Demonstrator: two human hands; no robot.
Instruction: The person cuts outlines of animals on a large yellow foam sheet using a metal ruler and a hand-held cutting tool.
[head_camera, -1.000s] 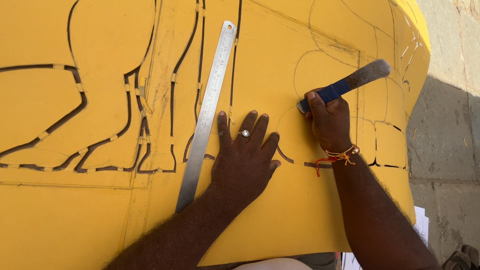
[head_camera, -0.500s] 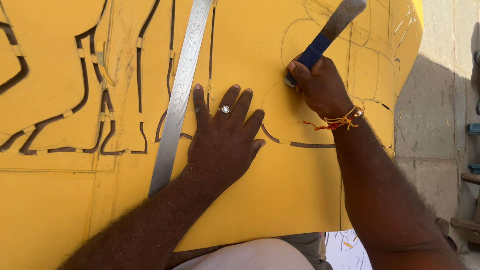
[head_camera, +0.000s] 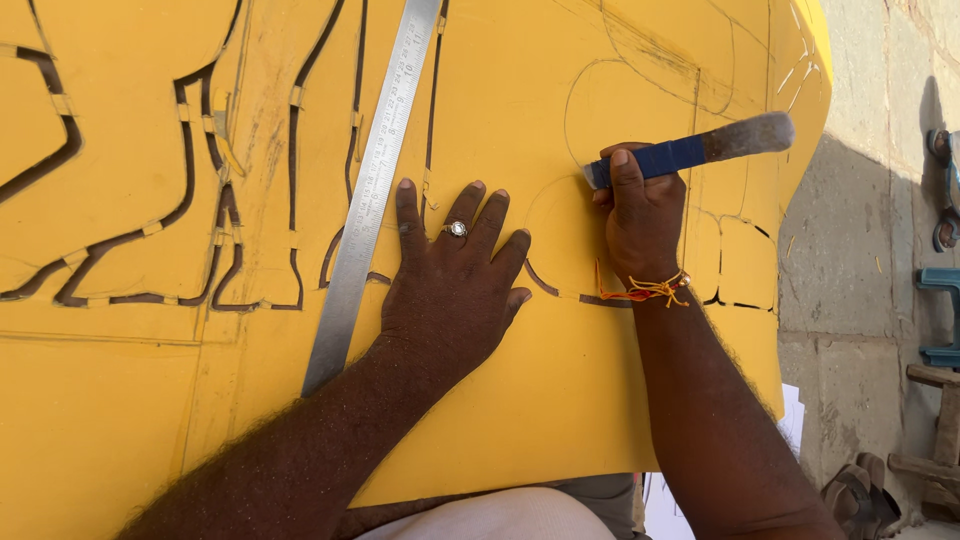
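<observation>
Yellow sheet (head_camera: 560, 400), large, spread flat, carries pencilled outlines and dark cut channels. Steel ruler (head_camera: 372, 190) lies diagonally across it, just beside the left hand (head_camera: 450, 290), which presses flat, fingers spread, holding nothing. Right hand (head_camera: 645, 225) is closed around a blue-handled blade (head_camera: 690, 150), tip on a curved pencil line: cutting step, judged. No packages, labels or signs visible.

Sunlit stone-paved floor (head_camera: 860, 300), perhaps outdoors
</observation>
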